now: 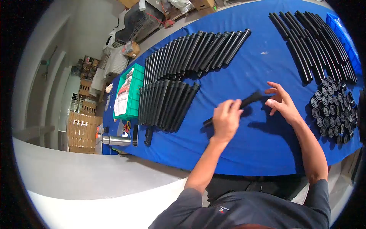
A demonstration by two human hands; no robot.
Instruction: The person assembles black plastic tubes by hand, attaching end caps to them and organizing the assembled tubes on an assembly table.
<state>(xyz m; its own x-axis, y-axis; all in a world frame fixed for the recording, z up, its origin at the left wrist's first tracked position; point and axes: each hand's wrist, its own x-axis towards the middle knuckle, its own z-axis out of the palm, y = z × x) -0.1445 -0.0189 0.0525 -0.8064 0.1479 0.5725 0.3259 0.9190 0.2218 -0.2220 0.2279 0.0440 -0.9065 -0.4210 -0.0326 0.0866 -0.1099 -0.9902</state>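
Note:
My left hand (pixel 227 119) is wrapped round a black tube (pixel 249 100), which slants over the blue cloth with its wider end up to the right. That wider end is smeared by motion. Just beyond it, my right hand (pixel 283 104) has its fingers apart and curved, with the fingertips close to the tube's end. To the right lies a cluster of round black caps (pixel 332 110) with ringed faces. Two rows of black tubes with collared ends (pixel 167 103) lie side by side on the left.
Plain black tubes (pixel 299 51) lie at the far right beside a blue crate (pixel 343 38). A green bin (pixel 132 97) with papers stands at the left. Near it are a steel flask (pixel 116 141) and a phone (pixel 135 135). The blue-covered table's (pixel 259 160) front edge is close to my body.

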